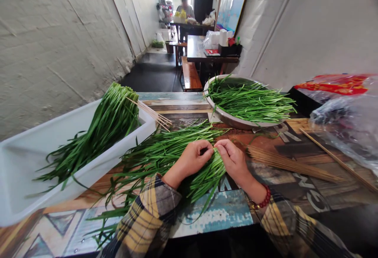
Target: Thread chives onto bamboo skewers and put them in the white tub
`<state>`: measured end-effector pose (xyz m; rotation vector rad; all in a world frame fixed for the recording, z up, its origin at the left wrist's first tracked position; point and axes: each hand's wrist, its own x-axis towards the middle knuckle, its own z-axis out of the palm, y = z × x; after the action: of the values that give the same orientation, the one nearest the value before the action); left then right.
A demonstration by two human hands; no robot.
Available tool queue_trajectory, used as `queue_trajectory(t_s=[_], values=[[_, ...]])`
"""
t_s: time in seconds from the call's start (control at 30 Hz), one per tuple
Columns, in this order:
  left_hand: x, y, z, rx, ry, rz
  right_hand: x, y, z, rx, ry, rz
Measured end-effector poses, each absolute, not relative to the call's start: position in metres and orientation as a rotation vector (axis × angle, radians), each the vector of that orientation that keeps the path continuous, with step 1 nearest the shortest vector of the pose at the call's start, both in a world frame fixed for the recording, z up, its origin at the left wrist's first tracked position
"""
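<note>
A pile of green chives (165, 153) lies across the table in front of me. My left hand (193, 159) rests on the pile with its fingers pinched on a small bunch of chives. My right hand (233, 159) meets it from the right, fingertips closed on the same bunch. A bundle of thin bamboo skewers (289, 163) lies just right of my right hand. A white plastic tub (35, 159) at the left holds skewered chives (103, 128) with stick ends poking out. A metal bowl (233, 122) behind my hands is full of loose chives (251, 100).
Clear plastic bags (345, 124) and a red packet (333, 86) sit at the right. A single skewer (336, 159) lies near them. Farther down the narrow room stand a bench (190, 75), wooden tables (203, 51) and a seated person (184, 8).
</note>
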<state>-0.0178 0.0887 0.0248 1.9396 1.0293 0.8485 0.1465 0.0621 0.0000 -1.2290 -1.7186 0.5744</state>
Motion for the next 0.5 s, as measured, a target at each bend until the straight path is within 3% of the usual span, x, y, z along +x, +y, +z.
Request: queue_trajectory(t_s=[0.5], values=[[-0.024, 0.092, 0.03, 1.825, 1.005, 0.795, 0.158, 0.066, -0.005, -1.158, -1.542, 0.93]])
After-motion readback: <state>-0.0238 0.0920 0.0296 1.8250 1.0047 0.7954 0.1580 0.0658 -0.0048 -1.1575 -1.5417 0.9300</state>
